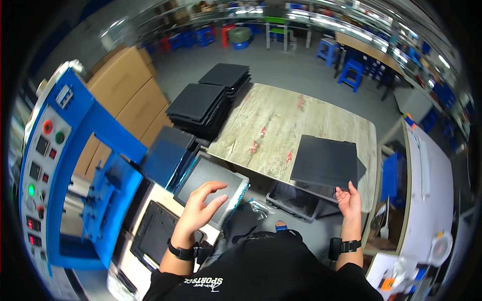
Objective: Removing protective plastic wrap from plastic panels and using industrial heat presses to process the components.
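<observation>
My left hand [201, 206] hovers with spread fingers over a flat grey textured plate [210, 181] on the blue press machine [85, 165], holding nothing. My right hand [348, 200] touches the near edge of a black flat sheet [325, 161] that lies on the wood-grain table [281, 125]; whether its fingers pinch that edge is unclear. Both wrists wear black bands.
Stacks of black sheets [206, 103] sit at the table's far left. A black tray [296, 200] rests below the table's near edge, another black tray [153, 233] by the machine. Cardboard boxes [133, 95] stand to the left, blue stools [351, 70] farther back, a white bench [429, 185] to the right.
</observation>
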Tool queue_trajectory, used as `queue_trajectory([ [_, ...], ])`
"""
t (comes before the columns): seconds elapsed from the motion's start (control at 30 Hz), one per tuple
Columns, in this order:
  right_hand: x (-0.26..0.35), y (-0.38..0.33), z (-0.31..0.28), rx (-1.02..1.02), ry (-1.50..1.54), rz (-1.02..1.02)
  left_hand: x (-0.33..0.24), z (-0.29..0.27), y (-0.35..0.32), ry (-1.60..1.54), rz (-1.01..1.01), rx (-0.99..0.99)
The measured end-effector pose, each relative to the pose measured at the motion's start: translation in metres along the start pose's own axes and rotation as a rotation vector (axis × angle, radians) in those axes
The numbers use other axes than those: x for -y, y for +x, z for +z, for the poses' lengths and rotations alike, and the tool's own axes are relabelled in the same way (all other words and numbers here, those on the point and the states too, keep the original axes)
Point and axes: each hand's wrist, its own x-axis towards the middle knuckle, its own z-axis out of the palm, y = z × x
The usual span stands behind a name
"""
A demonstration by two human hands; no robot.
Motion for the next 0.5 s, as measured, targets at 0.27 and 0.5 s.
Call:
queue_trajectory([
  [0.27, 0.007, 0.045, 0.119, 0.252, -0.491, -0.329, -0.012, 0.019, 0.011, -0.152, -0.321, -0.115],
  [0.5, -0.040, -0.003, 0.223, 0.860, -1.241, -1.429, 0.008, 0.040, 0.056, -0.963, -0.240, -0.200],
])
